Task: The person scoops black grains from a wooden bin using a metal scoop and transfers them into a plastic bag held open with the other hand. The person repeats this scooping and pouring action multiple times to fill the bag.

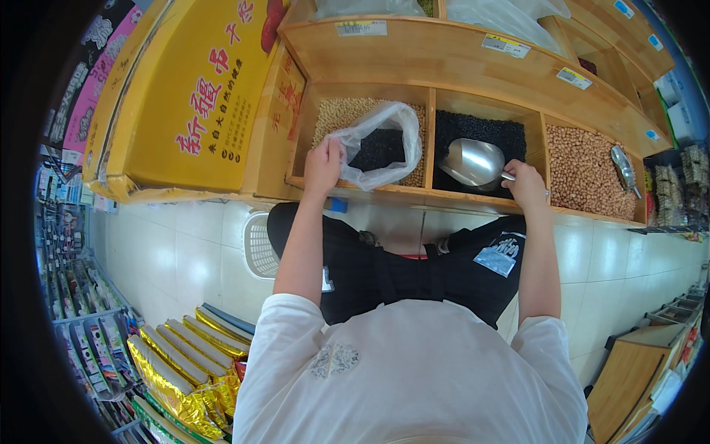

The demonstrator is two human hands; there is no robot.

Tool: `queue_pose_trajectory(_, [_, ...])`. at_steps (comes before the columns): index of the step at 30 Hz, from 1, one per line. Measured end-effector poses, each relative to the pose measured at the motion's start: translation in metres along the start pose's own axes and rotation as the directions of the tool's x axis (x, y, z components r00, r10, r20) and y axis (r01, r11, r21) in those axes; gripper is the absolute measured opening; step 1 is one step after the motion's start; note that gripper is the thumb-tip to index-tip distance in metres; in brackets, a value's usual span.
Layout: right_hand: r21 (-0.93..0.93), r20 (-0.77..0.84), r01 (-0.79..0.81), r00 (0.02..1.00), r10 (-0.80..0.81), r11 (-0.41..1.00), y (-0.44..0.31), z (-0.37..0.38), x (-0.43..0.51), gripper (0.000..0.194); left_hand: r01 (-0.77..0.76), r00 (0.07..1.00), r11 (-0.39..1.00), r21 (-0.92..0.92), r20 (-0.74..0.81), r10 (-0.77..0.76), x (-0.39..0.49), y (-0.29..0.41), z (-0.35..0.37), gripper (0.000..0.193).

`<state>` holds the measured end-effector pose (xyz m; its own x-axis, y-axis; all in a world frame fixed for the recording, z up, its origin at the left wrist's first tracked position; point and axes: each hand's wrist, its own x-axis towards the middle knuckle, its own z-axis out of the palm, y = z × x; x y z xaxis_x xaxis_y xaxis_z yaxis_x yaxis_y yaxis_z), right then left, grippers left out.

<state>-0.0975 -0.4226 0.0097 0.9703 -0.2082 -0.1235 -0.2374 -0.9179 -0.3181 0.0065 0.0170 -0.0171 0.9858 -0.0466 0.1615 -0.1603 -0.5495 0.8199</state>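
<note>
My left hand (324, 165) grips the rim of a clear plastic bag (409, 130) whose mouth gapes upward. Black beans (380, 150) lie inside the bag, which rests over the left compartment of pale soybeans (341, 114). In the middle compartment are more black beans (488, 125). My right hand (524, 183) holds the handle of a metal scoop (476, 162) there. The scoop lies low over the beans, its rounded metal side facing up, so its inside is hidden.
A wooden bin's divider (430, 139) separates the compartments. To the right, peanuts (588, 172) hold a second scoop (624, 169). A yellow carton (194, 105) stands at left. A white basket (258, 247) sits on the floor by my leg. Gold-wrapped packages (177, 366) lie behind left.
</note>
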Motion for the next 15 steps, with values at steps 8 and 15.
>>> queue_pose_trajectory(8, [0.348, 0.207, -0.143, 0.976, 0.073, 0.927, 0.035, 0.031, 0.018, 0.036, 0.006, 1.0, 1.0, 0.002, -0.008, -0.006, 0.0, 0.0, 0.001, 0.043])
queue_pose_trajectory(15, [0.568, 0.102, -0.146, 0.989, 0.107, 0.81, 0.053, 0.051, 0.028, 0.039, -0.009, 1.0, 1.0, -0.015, -0.016, 0.008, 0.001, 0.0, 0.001, 0.043])
